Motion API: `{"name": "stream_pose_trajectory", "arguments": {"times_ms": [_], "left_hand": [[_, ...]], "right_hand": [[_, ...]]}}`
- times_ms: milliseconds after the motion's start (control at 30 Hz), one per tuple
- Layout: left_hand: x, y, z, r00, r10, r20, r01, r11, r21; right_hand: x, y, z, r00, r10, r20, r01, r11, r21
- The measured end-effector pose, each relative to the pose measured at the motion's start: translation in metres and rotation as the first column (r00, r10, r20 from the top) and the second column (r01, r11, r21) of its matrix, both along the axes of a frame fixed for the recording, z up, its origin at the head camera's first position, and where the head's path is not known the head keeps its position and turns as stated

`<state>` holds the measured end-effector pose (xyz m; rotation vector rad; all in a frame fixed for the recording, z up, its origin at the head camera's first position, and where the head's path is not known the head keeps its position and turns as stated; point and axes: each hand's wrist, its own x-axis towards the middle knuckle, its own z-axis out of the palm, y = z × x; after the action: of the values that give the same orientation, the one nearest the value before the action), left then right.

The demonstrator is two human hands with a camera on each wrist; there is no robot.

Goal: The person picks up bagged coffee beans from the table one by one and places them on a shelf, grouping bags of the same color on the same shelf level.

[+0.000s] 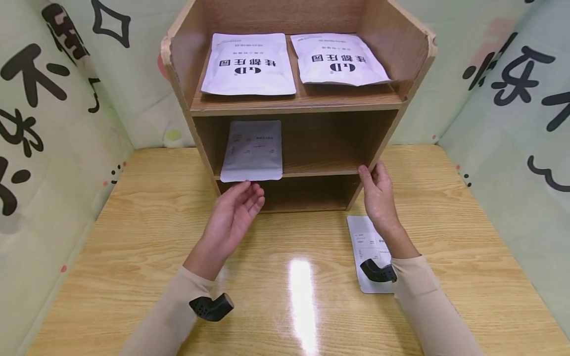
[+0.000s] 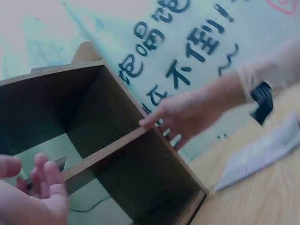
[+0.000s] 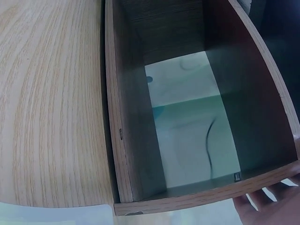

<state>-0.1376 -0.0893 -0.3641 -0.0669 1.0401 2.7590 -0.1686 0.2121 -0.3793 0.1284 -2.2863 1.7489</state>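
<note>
Pale green cloth (image 1: 147, 109) walls in the table (image 1: 147, 247) on 3 sides, along its left, far and right edges. Large black characters (image 1: 31, 81) mark its left and right sides; a 4-pointed star (image 1: 125, 32) shows above the far left corner. The table is glossy, pale, grained wood; a white glare (image 1: 303, 306) streaks toward the near edge.

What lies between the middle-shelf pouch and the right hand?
In the head view, a bare stretch of middle shelf, then the side panel, which the right hand grips.
</note>
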Motion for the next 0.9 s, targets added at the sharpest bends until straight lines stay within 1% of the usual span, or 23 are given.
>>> {"name": "stream_pose_trajectory", "arguments": {"times_ms": [33, 67, 100, 133, 167, 200, 233, 267, 300, 333, 367, 400, 433, 467, 500, 533, 567, 600, 667, 733, 767, 833, 900], "left_hand": [[0.004, 0.0, 0.001, 0.998, -0.024, -0.051, 0.019, 0.995, -0.095], [0.009, -0.001, 0.003, 0.99, -0.054, -0.127, 0.027, 0.978, -0.207], [0.013, -0.001, 0.004, 0.971, -0.087, -0.221, 0.004, 0.937, -0.35], [0.017, 0.0, 0.006, 0.936, -0.127, -0.328, -0.056, 0.867, -0.496], [0.021, 0.0, 0.008, 0.885, -0.171, -0.433, -0.156, 0.768, -0.622], [0.024, 0.002, 0.01, 0.82, -0.219, -0.529, -0.284, 0.647, -0.708], [0.025, 0.003, 0.01, 0.746, -0.272, -0.607, -0.421, 0.514, -0.748], [0.026, 0.004, 0.011, 0.674, -0.326, -0.663, -0.543, 0.39, -0.744], [0.026, 0.005, 0.01, 0.611, -0.378, -0.696, -0.645, 0.272, -0.714], [0.025, 0.006, 0.009, 0.556, -0.429, -0.712, -0.721, 0.177, -0.67], [0.024, 0.008, 0.008, 0.517, -0.477, -0.711, -0.777, 0.088, -0.624], [0.021, 0.009, 0.006, 0.49, -0.52, -0.7, -0.816, 0.009, -0.578], [0.019, 0.009, 0.005, 0.474, -0.558, -0.681, -0.843, -0.064, -0.534], [0.017, 0.01, 0.003, 0.47, -0.589, -0.657, -0.858, -0.131, -0.496], [0.015, 0.01, 0.001, 0.473, -0.613, -0.633, -0.866, -0.191, -0.462], [0.013, 0.01, -0.001, 0.483, -0.632, -0.606, -0.866, -0.242, -0.438], [0.011, 0.009, -0.003, 0.496, -0.643, -0.584, -0.862, -0.279, -0.424], [0.009, 0.009, -0.005, 0.509, -0.649, -0.566, -0.855, -0.308, -0.416], [0.005, 0.009, -0.009, 0.529, -0.654, -0.54, -0.845, -0.351, -0.403], [0.0, 0.009, -0.012, 0.543, -0.657, -0.524, -0.838, -0.378, -0.395], [-0.002, 0.009, -0.014, 0.545, -0.657, -0.521, -0.837, -0.389, -0.385], [-0.007, 0.009, -0.016, 0.555, -0.66, -0.507, -0.831, -0.412, -0.373], [-0.01, 0.009, -0.018, 0.561, -0.659, -0.501, -0.827, -0.423, -0.37]], "right_hand": [[0.0, 0.0, 0.0, 1.0, 0.0, 0.001, 0.0, 1.0, 0.001], [0.0, 0.0, 0.0, 1.0, 0.002, -0.001, -0.002, 1.0, -0.004], [0.0, 0.0, 0.001, 1.0, 0.004, -0.003, -0.004, 1.0, -0.007], [-0.001, 0.001, 0.001, 1.0, 0.005, -0.006, -0.005, 1.0, -0.009], [-0.001, 0.001, 0.001, 1.0, 0.006, -0.012, -0.006, 1.0, -0.015], [-0.001, 0.001, 0.002, 1.0, 0.006, -0.015, -0.006, 1.0, -0.021], [-0.001, 0.002, 0.002, 1.0, 0.006, -0.016, -0.006, 1.0, -0.026], [-0.001, 0.002, 0.002, 1.0, 0.005, -0.014, -0.006, 1.0, -0.03], [-0.001, 0.002, 0.002, 1.0, 0.005, -0.01, -0.005, 0.999, -0.035], [-0.001, 0.002, 0.002, 1.0, 0.004, -0.005, -0.004, 0.999, -0.038], [-0.001, 0.002, 0.001, 1.0, 0.005, 0.001, -0.005, 0.999, -0.038], [-0.001, 0.002, 0.001, 1.0, 0.006, 0.006, -0.006, 0.999, -0.04], [-0.001, 0.002, 0.001, 1.0, 0.01, 0.009, -0.009, 0.999, -0.043], [-0.001, 0.002, 0.0, 1.0, 0.013, 0.01, -0.013, 0.999, -0.047], [-0.001, 0.002, 0.0, 1.0, 0.017, 0.011, -0.016, 0.999, -0.048], [-0.001, 0.002, 0.0, 1.0, 0.019, 0.012, -0.019, 0.999, -0.046], [-0.001, 0.002, 0.0, 1.0, 0.022, 0.012, -0.021, 0.999, -0.048], [-0.001, 0.002, -0.001, 1.0, 0.022, 0.011, -0.022, 0.999, -0.049], [0.0, 0.001, -0.002, 1.0, 0.024, 0.009, -0.024, 0.999, -0.048], [0.0, 0.001, -0.002, 1.0, 0.024, 0.006, -0.023, 0.999, -0.049], [0.0, 0.001, -0.002, 1.0, 0.022, 0.004, -0.022, 0.999, -0.049], [0.0, 0.0, -0.002, 1.0, 0.02, 0.001, -0.019, 0.999, -0.051], [0.0, 0.0, -0.002, 1.0, 0.017, 0.001, -0.017, 0.998, -0.054]]}}
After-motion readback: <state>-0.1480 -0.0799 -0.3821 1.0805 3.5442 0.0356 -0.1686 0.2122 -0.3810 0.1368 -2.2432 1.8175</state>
